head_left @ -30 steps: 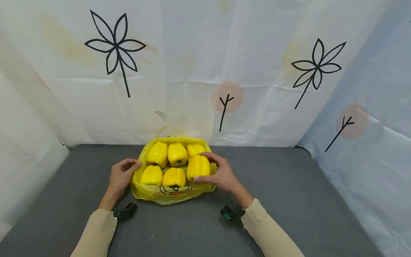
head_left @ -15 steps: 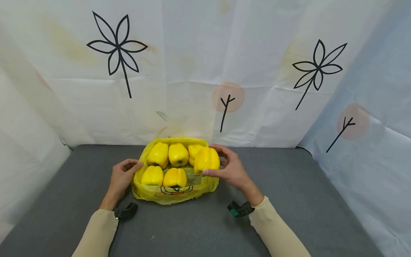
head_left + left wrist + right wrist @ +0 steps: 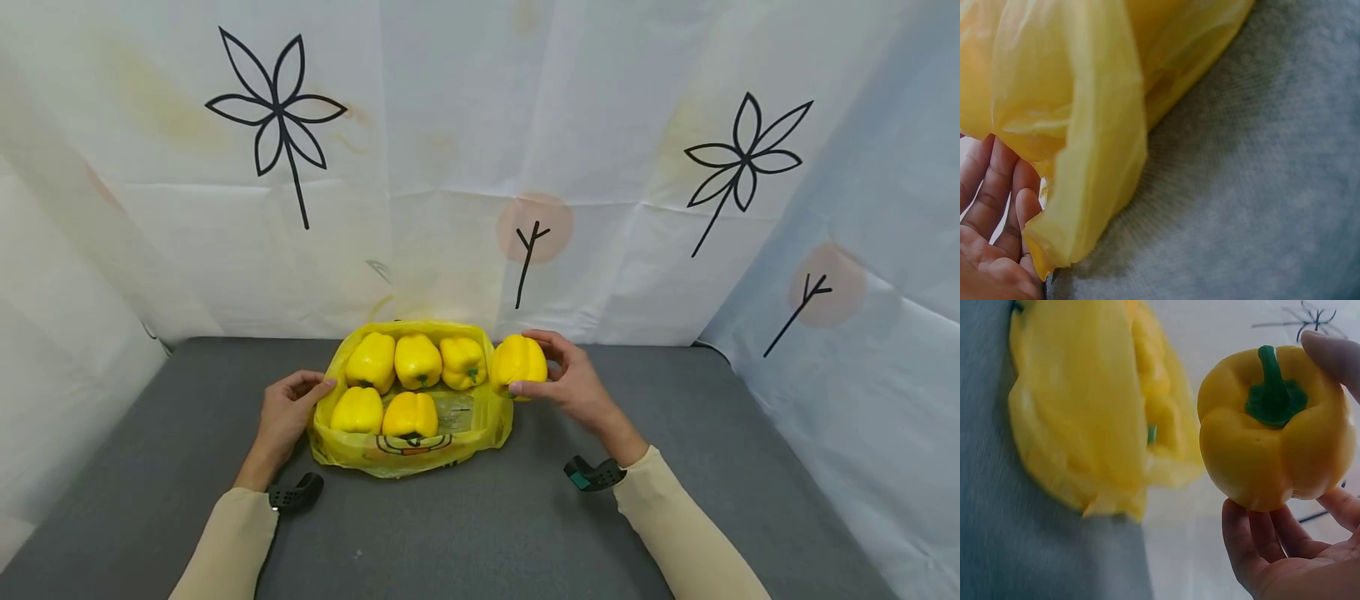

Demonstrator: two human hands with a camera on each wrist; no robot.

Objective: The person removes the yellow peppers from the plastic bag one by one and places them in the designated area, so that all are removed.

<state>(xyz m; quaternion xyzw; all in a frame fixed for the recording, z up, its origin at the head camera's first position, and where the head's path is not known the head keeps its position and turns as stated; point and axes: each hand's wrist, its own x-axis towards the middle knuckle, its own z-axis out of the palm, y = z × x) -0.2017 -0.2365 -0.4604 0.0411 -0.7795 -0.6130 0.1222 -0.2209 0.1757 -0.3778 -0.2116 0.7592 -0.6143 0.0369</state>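
A yellow plastic bag (image 3: 408,457) stands wide at the top on the grey table, with several yellow bell peppers (image 3: 417,362) in two rows inside. My left hand (image 3: 287,412) pinches its left rim; in the left wrist view the thin film (image 3: 1100,144) hangs in folds past the fingers (image 3: 990,197). Just beyond the right rim, my right hand (image 3: 581,385) grips one bell pepper (image 3: 519,365) between thumb and fingers. The right wrist view shows this pepper (image 3: 1279,450) with its green stem towards the camera, fingers (image 3: 1250,540) below it.
The grey table (image 3: 450,542) reaches back to a white cloth (image 3: 442,150) printed with black flowers. Similar cloth hangs on the left and right sides. At the front right inside the bag, a clear patch with print (image 3: 455,412) shows between the peppers.
My right hand has lifted a bell pepper from the front right of the bag and carried it right, past the rim. The left hand has stayed at the left rim.
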